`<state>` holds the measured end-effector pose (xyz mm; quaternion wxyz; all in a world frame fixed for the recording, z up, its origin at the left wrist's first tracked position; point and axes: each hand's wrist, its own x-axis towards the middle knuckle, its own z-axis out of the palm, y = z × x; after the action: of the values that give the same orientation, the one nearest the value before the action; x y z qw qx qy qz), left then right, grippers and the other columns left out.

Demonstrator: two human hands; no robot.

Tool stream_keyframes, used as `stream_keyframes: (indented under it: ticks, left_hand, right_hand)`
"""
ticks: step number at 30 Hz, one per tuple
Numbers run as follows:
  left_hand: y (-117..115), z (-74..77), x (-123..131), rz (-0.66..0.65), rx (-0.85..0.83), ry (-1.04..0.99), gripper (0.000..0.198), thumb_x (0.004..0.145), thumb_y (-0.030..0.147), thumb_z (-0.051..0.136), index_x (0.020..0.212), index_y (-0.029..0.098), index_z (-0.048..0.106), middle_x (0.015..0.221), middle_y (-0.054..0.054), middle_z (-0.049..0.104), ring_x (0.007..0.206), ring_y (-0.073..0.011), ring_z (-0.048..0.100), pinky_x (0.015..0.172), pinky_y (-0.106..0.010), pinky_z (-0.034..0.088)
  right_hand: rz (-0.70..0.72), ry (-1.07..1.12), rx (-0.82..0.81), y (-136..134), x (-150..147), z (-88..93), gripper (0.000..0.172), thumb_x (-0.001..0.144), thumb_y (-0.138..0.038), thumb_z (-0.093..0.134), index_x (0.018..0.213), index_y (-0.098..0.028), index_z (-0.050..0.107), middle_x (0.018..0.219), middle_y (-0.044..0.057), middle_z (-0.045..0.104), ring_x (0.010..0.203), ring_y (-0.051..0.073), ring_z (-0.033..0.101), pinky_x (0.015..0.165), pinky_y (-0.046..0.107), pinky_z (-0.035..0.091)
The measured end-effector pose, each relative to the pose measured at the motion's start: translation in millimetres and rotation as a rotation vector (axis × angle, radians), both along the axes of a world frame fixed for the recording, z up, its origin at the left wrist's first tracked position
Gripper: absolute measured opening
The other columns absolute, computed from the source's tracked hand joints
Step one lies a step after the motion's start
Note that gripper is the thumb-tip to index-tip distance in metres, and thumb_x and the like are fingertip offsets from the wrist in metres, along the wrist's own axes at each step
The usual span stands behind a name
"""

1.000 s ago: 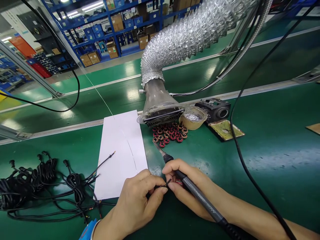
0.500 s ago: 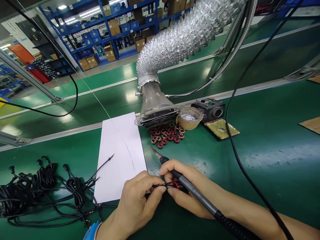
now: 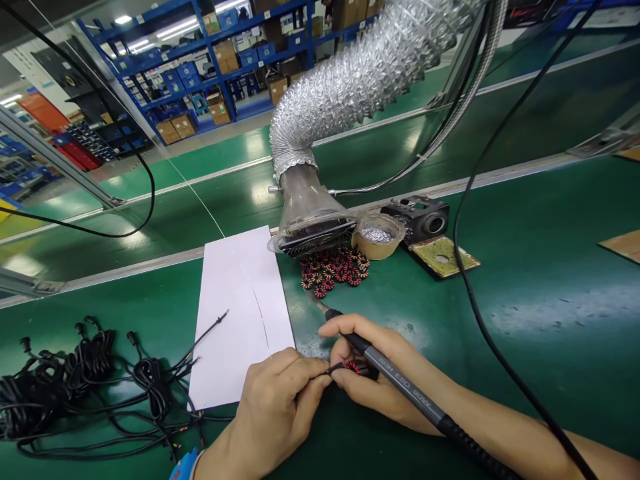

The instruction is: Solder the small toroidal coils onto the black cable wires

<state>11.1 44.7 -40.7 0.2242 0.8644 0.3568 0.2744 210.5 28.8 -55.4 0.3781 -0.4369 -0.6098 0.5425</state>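
OK, L hand (image 3: 277, 415) pinching thin black wire (image 3: 336, 368) btwn thumb & fingers, wire end poking right twd small red-&-black toroid coil (image 3: 353, 367), which is held btwn fingers of R hand (image 3: 373, 370), almost touching wire. R hand also grips ESD soldering iron (image 3: 405, 381) pen-style, tip pointing upper left, apart from coil, just below pile of toroids (image 3: 333, 270) at centre of frame. Blue wrist strap (image 3: 184, 465) at L wrist, bottom edge. Green surface (image 3: 525, 220) carries everything: white paper sheet (image 3: 240, 313) left of centre w/ black lead (image 3: 200, 340) lying partly on it, bundled black cables (image 3: 50, 393) lower left. Behind pile, fume extractor nozzle (image 3: 310, 217) on foil duct (image 3: 350, 80), tan tape roll (image 3: 377, 235), black metal unit (image 3: 415, 220) & yellowish pad (image 3: 443, 257). Blue shelving w/ cartons (image 3: 200, 67) upper left.
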Motion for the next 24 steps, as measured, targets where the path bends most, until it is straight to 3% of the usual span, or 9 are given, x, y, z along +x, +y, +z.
stream_keyframes:
  ticks: [7, 12, 18, 21, 24]
  left_hand:
    - [-2.3, -6.6, -1.1, 0.005, 0.047, 0.065, 0.015, 0.092, 0.016, 0.054, 0.102, 0.018, 0.066, 0.075, -0.003, 0.065, 0.065, -0.0137, 0.062, 0.058, -0.022, 0.048]
    - [-2.1, -3.7, 0.7, -0.015, 0.056, 0.066, 0.017, 0.093, 0.015, 0.051, 0.101, 0.018, 0.066, 0.074, -0.003, 0.064, 0.062, -0.0131, 0.059, 0.056, -0.022, 0.045]
    - [-2.6, 3.3, 4.2, 0.016, -0.047, 0.074, 0.018, 0.093, 0.019, 0.05, 0.094, 0.018, 0.068, 0.07, -0.003, 0.062, 0.06, -0.0131, 0.056, 0.055, -0.023, 0.043]
    - [-4.7, 2.5, 6.2, 0.021, -0.052, 0.074, 0.019, 0.091, 0.021, 0.05, 0.089, 0.017, 0.069, 0.069, -0.003, 0.063, 0.061, -0.0138, 0.058, 0.058, -0.023, 0.045]
    - [-7.2, -2.9, 8.8, 0.017, 0.016, 0.069, 0.021, 0.09, 0.024, 0.051, 0.09, 0.016, 0.07, 0.068, -0.003, 0.065, 0.062, -0.0141, 0.061, 0.059, -0.023, 0.047]
  right_hand:
    - [-0.064, -0.046, 0.276, 1.2, 2.0, -5.0, 0.034, 0.084, -0.013, 0.059, 0.115, -0.024, 0.05, 0.081, -0.002, 0.064, 0.067, 0.01, 0.062, 0.062, 0.02, 0.05]
    - [-0.044, -0.093, 0.326, 2.5, 6.3, -2.7, 0.025, 0.085, -0.018, 0.064, 0.108, -0.022, 0.055, 0.08, 0.0, 0.067, 0.068, 0.011, 0.065, 0.064, 0.021, 0.053]
    - [-0.008, -0.201, 0.549, 0.6, 12.4, -2.7, 0.041, 0.081, -0.009, 0.062, 0.116, -0.026, 0.05, 0.09, 0.001, 0.067, 0.07, 0.013, 0.066, 0.064, 0.023, 0.055]
    - [-0.059, -0.268, 0.684, -4.6, 16.3, -13.3, 0.038, 0.082, -0.008, 0.06, 0.113, -0.029, 0.054, 0.088, 0.001, 0.069, 0.071, 0.017, 0.068, 0.065, 0.027, 0.057]
    - [-0.131, -0.306, 0.721, -8.5, 28.2, -36.8, 0.04, 0.079, -0.012, 0.068, 0.113, -0.032, 0.062, 0.098, 0.002, 0.071, 0.081, 0.022, 0.071, 0.078, 0.033, 0.059]
